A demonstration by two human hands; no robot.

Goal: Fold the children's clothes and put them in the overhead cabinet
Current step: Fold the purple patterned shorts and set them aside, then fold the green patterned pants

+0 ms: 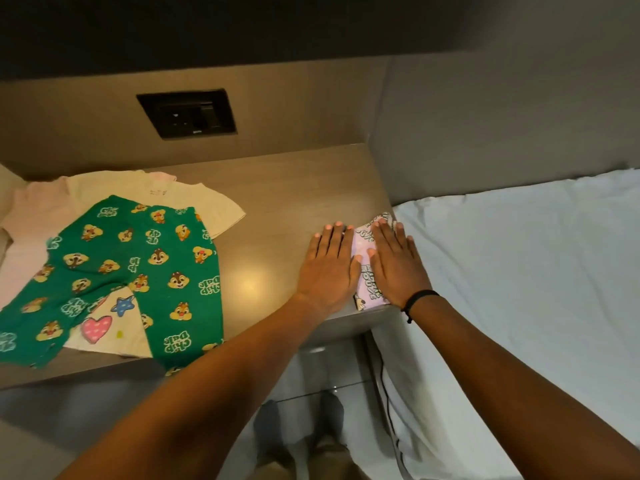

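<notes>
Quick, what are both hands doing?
Left hand: open, pressing flat on the small folded pink printed garment.
Right hand: open, pressing it too.

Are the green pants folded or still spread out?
Spread out. The green pants lie flat and unfolded, both legs open, on the shirts.

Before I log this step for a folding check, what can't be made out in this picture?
- Folded pink garment: head view, mostly hidden under the left hand and right hand; its type is unclear.
- Cabinet: cut off above the top edge.
- Cream shirt: its front is covered by the green pants.
- Shirt label: too small to read.
</notes>
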